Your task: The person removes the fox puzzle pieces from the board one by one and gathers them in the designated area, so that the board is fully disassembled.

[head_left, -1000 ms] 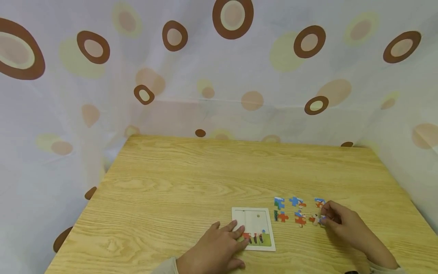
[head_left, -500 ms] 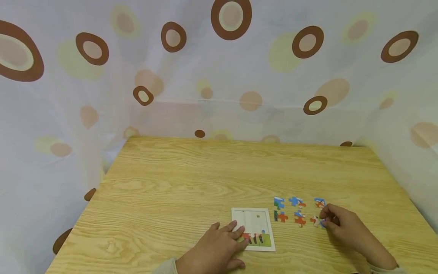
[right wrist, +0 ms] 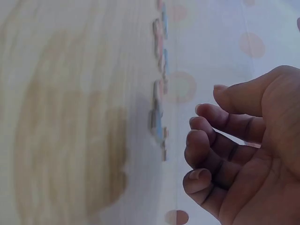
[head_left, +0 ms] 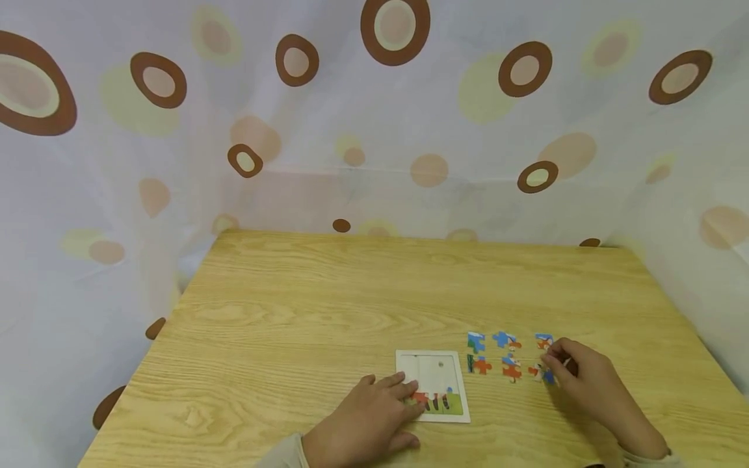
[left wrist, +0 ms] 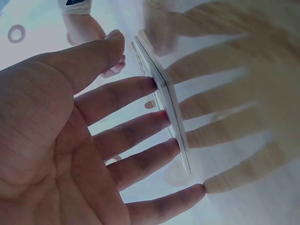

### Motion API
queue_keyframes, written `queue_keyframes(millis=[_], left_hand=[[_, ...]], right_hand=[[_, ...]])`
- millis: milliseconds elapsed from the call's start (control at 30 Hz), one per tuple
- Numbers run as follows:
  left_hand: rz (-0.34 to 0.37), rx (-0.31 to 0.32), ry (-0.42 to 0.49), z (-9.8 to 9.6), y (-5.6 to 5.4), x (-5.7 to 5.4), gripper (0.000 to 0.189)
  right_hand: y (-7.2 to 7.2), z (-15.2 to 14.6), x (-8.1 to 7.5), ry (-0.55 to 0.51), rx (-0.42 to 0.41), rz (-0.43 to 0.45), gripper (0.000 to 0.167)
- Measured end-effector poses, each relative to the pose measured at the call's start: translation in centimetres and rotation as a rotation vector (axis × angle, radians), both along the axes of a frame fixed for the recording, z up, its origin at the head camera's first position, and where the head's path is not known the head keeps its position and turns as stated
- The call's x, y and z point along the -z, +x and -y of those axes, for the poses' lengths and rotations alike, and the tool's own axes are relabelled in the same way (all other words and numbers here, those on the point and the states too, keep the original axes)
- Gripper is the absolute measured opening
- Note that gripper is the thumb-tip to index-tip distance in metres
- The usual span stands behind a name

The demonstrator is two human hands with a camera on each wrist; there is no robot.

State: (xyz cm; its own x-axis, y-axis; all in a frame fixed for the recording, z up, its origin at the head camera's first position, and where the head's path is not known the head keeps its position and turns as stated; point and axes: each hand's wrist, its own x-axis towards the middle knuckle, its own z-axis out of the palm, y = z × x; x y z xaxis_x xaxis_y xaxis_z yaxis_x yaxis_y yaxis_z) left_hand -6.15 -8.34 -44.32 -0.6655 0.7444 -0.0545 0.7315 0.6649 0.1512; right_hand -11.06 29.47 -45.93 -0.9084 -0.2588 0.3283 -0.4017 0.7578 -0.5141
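Note:
A white-bordered puzzle tray (head_left: 427,374) lies on the table, its lower part filled with pieces showing green ground and dark striped legs. My left hand (head_left: 370,419) rests across its left edge with fingers spread and straight; in the left wrist view the fingertips (left wrist: 161,117) touch the tray edge. To the tray's right, loose jigsaw pieces lie in two rows. My right hand (head_left: 591,383) hovers by the row ends, nearest a white, red and blue jigsaw piece (head_left: 536,372). In the right wrist view its fingers curl loosely, thumb and index apart, holding nothing.
Other loose pieces include a blue-green one (head_left: 476,341), a blue one (head_left: 503,339), a red one (head_left: 482,366) and another red one (head_left: 512,370). A blue and orange piece (head_left: 543,339) lies beyond my right fingers. A patterned curtain (head_left: 374,130) surrounds the wooden table (head_left: 304,312).
The lower right piece has turned slightly under my right fingers. My right hand has since lifted off it a little. The left hand stays on the tray.

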Motion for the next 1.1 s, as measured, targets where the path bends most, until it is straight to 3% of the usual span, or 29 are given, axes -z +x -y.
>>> queue_keyframes(millis=[367, 567, 767, 933, 1100], left_hand=[[0.01, 0.02, 0.007, -0.1, 0.2, 0.4, 0.053], [-0.058, 0.022, 0.04, -0.2, 0.0, 0.1, 0.051], [-0.166, 0.006, 0.111, 0.1, -0.3, 0.3, 0.048], [-0.285, -0.074, 0.023, 0.5, -1.2, 0.0, 0.054], [-0.279, -0.157, -0.046, 1.1, -2.1, -0.2, 0.065]], right_hand=[[0.0, 4.5, -1.0, -0.07, -0.143, 0.065, 0.01], [-0.4, 8.0, -1.8, -0.107, -0.28, 0.096, 0.011], [-0.4, 11.3, -1.7, -0.113, -0.365, 0.134, 0.011], [-0.2, 14.1, -1.6, -0.125, -0.422, 0.214, 0.009], [0.1, 16.3, -1.1, -0.124, -0.505, 0.233, 0.004]])
